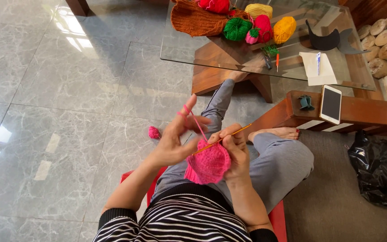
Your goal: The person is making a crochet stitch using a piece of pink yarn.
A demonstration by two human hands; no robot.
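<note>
A pink crocheted piece hangs over my lap between both hands. My left hand pinches its upper left edge, fingers spread, with pink yarn looped over the raised index finger. My right hand grips the piece's right side and holds an orange crochet hook that slants up to the right, its tip in the top of the piece. A small pink yarn ball lies on the grey floor tiles to the left of my left hand.
A glass coffee table ahead holds green, yellow and pink yarn balls, an orange knitted piece and paper. A phone lies on a wooden armrest to the right. A black plastic bag sits on the seat.
</note>
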